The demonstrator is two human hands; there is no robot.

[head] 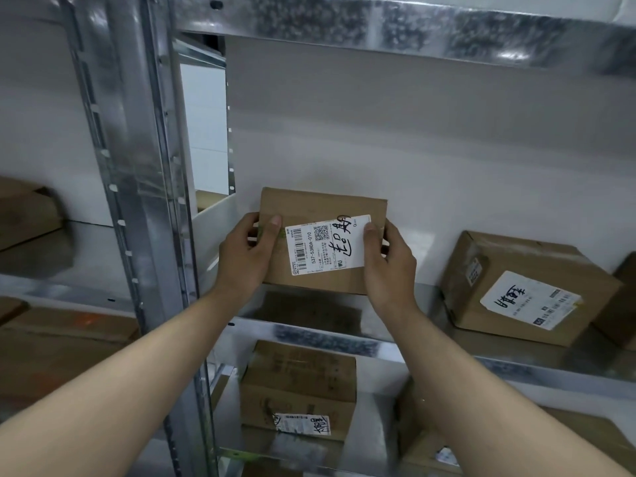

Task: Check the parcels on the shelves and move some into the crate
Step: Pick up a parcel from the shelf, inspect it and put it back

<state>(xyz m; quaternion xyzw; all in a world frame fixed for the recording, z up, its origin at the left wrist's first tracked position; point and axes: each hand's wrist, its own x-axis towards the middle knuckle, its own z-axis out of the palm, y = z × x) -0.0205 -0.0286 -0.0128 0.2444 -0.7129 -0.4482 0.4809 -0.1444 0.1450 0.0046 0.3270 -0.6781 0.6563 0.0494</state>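
The parcel (320, 205), a flat brown cardboard box, is held upright with its broad face toward the camera, over the front edge of the middle shelf (347, 336) near its left corner; whether its lower edge touches the shelf cannot be told. A white shipping label (327, 247) with a barcode, a QR code and black handwritten characters covers much of that face. The left hand (246, 256) grips the parcel's left side, its thumb (274, 232) pressed flat on the cardboard just beside the label, the other fingers curled behind. The right hand (389, 261) grips the right side in the same way, its thumb (370, 236) lying on the label's right edge. Both forearms reach up from the bottom corners of the view. Farther right on the same shelf sits a 2nd cardboard box (516, 287), turned at an angle, with a white handwritten label on its front, and a 3rd box (623, 304) is cut off just beside it. On the shelf below stands a labelled carton (299, 383) near the left corner. A galvanised upright post (151, 201) bounds the bay on the left, with blurred boxes (24, 210) beyond it.
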